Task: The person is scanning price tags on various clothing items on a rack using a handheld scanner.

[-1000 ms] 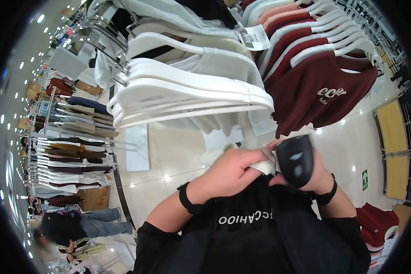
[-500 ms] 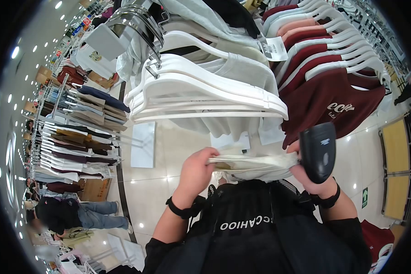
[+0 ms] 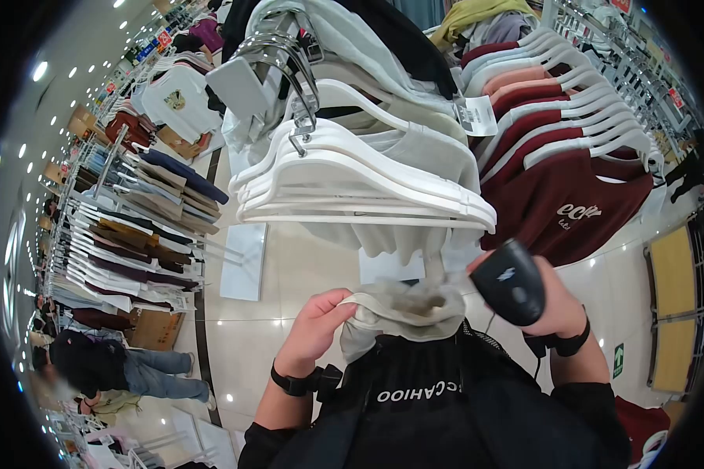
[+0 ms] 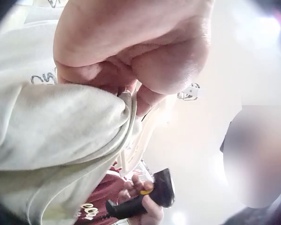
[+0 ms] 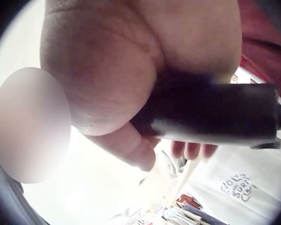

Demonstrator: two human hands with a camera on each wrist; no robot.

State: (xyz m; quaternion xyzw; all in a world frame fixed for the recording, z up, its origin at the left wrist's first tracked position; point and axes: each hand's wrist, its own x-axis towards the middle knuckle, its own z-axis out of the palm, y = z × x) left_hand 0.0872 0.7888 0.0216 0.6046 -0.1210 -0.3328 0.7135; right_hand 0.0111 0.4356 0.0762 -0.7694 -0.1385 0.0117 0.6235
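Note:
The left hand (image 3: 311, 330) pinches the edge of a cream garment (image 3: 360, 332), whose neck opening spreads in front of the black top. In the left wrist view the cloth (image 4: 61, 126) hangs from the left hand's (image 4: 136, 51) thumb and fingers. A black handheld scanner (image 3: 511, 283) is gripped by the right hand (image 3: 559, 301), a little to the right of the garment and apart from it. The right wrist view has the scanner's dark handle (image 5: 210, 112) within the right hand (image 5: 131, 61).
White hangers (image 3: 368, 184) hang on a rail just beyond the hands, beside maroon sweatshirts (image 3: 571, 203) at the right. A price tag (image 3: 475, 116) hangs between them. More racks of clothes (image 3: 125, 266) and a person (image 3: 90, 363) are at the left; a yellow panel (image 3: 673, 270) is far right.
The cream garment, stretched between both hands half a second ago, now hangs from the left hand with its opening wider. The right hand has let go of it and moved slightly left with the scanner.

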